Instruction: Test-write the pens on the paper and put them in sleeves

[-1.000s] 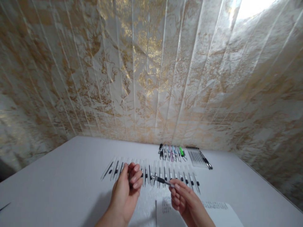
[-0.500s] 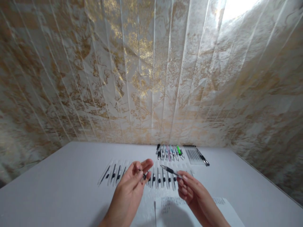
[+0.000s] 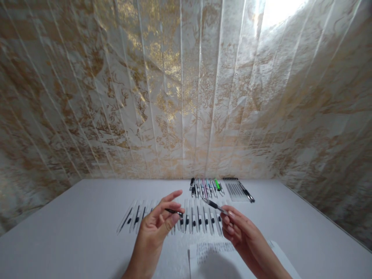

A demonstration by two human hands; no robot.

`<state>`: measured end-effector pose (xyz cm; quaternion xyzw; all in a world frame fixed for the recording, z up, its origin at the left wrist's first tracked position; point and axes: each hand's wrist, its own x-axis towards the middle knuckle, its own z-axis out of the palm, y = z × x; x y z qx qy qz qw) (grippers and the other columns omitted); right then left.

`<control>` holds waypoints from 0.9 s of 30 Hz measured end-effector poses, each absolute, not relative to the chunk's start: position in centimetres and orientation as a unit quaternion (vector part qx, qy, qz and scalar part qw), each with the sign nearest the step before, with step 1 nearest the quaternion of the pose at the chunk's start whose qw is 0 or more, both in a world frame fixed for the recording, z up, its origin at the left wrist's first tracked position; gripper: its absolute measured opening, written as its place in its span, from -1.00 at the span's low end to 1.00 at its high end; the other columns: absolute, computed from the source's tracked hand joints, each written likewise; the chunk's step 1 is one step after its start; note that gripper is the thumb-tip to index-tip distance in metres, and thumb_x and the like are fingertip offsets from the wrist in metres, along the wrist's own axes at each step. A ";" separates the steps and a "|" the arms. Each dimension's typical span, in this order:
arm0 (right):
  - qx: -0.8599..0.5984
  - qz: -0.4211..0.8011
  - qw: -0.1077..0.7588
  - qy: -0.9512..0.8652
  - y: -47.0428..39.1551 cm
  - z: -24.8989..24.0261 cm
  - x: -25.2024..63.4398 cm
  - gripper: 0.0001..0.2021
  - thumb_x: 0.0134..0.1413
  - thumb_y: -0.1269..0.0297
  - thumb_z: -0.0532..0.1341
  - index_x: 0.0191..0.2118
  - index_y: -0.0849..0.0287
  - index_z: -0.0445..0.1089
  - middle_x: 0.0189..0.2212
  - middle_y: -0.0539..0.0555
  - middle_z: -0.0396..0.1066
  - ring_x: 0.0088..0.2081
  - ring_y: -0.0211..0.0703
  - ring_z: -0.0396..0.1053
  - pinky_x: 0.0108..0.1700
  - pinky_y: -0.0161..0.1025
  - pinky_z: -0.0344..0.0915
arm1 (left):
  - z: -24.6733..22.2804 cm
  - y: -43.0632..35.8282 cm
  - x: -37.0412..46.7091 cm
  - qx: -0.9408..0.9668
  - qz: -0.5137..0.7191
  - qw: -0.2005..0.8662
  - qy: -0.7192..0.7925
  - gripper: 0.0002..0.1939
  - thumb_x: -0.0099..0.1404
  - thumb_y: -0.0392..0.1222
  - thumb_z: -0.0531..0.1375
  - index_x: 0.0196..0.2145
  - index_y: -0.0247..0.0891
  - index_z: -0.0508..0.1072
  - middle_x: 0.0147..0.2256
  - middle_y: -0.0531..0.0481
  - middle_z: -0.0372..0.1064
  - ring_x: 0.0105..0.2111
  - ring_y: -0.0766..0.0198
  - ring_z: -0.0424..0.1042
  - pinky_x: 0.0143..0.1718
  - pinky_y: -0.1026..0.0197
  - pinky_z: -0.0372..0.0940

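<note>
My left hand (image 3: 158,223) pinches a small black pen cap (image 3: 174,212) between thumb and fingertips, its other fingers spread. In my right hand (image 3: 238,228) is a pen (image 3: 213,204) with a dark grip, its tip pointing up and left toward the cap. Cap and pen are apart, both held above the table. Under and behind my hands lies a long row of clear-bodied pens (image 3: 198,221) with black parts, partly hidden by my left hand.
Toward the back of the white table (image 3: 72,221) lie assorted pens with a green marker (image 3: 217,184). Right of them are thin refills (image 3: 235,190) and dark pens (image 3: 247,192). A handwritten sheet (image 3: 209,255) is at the front. A patterned sheet (image 3: 174,97) hangs behind.
My left hand has turned and spread its fingers, so the black cap shows more clearly. The right hand with the pen has shifted slightly right. The whole view has moved a little.
</note>
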<state>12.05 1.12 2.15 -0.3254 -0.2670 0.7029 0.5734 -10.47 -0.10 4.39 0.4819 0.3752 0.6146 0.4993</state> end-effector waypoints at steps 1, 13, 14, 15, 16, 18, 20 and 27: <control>-0.322 0.704 0.573 -0.270 1.1 2.1 12.1 -0.68 -0.21 0.23 0.50 -0.29 0.27 0.54 -0.53 -0.02 0.31 -0.56 -0.42 0.14 -0.51 -0.44 0.11 | 4.5 -0.1 -10.5 0.477 0.623 0.490 0.380 -0.89 0.16 -0.17 0.34 -0.30 -0.12 0.57 0.12 0.00 0.33 -0.09 0.21 0.40 -0.03 0.24 0.23; -0.308 0.710 0.569 -0.277 1.3 1.2 12.1 -0.69 -0.16 0.24 0.48 -0.26 0.26 0.54 -0.52 -0.01 0.34 -0.56 -0.43 0.17 -0.52 -0.45 0.11 | 4.1 -0.3 -10.8 0.456 0.689 0.357 0.437 -0.84 0.08 -0.15 0.40 -0.32 -0.11 0.60 -0.16 0.04 0.37 -0.16 0.25 0.41 -0.13 0.35 0.30; -0.309 0.710 0.569 -0.277 1.3 1.3 12.0 -0.69 -0.17 0.23 0.49 -0.26 0.26 0.54 -0.52 -0.01 0.34 -0.56 -0.43 0.17 -0.52 -0.45 0.11 | 4.0 -0.3 -10.8 0.456 0.687 0.358 0.438 -0.84 0.08 -0.15 0.39 -0.31 -0.11 0.60 -0.16 0.05 0.37 -0.15 0.25 0.41 -0.13 0.35 0.29; -0.311 0.709 0.570 -0.277 1.3 1.4 11.9 -0.68 -0.18 0.23 0.49 -0.27 0.26 0.54 -0.52 -0.01 0.34 -0.57 -0.43 0.17 -0.52 -0.45 0.11 | 3.9 -0.3 -10.8 0.455 0.685 0.362 0.438 -0.83 0.09 -0.15 0.39 -0.31 -0.11 0.60 -0.15 0.05 0.37 -0.15 0.25 0.41 -0.13 0.35 0.29; -0.313 0.707 0.571 -0.274 1.2 1.5 11.8 -0.67 -0.21 0.22 0.51 -0.28 0.26 0.55 -0.53 -0.02 0.34 -0.57 -0.44 0.17 -0.52 -0.45 0.11 | 3.8 -0.2 -10.8 0.452 0.685 0.366 0.439 -0.83 0.09 -0.14 0.39 -0.31 -0.11 0.60 -0.15 0.05 0.36 -0.15 0.25 0.41 -0.13 0.35 0.29; -0.321 0.704 0.574 -0.268 1.1 1.7 11.7 -0.64 -0.28 0.21 0.53 -0.31 0.27 0.55 -0.55 -0.02 0.34 -0.59 -0.44 0.15 -0.54 -0.46 0.11 | 3.9 -0.2 -10.7 0.446 0.685 0.371 0.440 -0.83 0.08 -0.13 0.39 -0.31 -0.11 0.60 -0.15 0.05 0.36 -0.15 0.25 0.41 -0.13 0.34 0.29; -0.326 0.703 0.576 -0.261 1.0 1.8 11.6 -0.64 -0.30 0.21 0.54 -0.32 0.27 0.55 -0.56 -0.02 0.34 -0.59 -0.45 0.15 -0.54 -0.46 0.11 | 4.0 -0.1 -10.6 0.442 0.686 0.372 0.442 -0.82 0.08 -0.13 0.39 -0.31 -0.11 0.60 -0.14 0.05 0.36 -0.15 0.24 0.40 -0.13 0.33 0.29; -0.323 0.708 0.572 -0.258 1.0 1.8 11.5 -0.65 -0.27 0.22 0.53 -0.31 0.27 0.56 -0.56 -0.02 0.35 -0.59 -0.46 0.16 -0.53 -0.47 0.12 | 4.1 0.0 -10.7 0.442 0.682 0.376 0.445 -0.83 0.08 -0.14 0.39 -0.30 -0.10 0.60 -0.15 0.05 0.37 -0.13 0.23 0.39 -0.12 0.33 0.28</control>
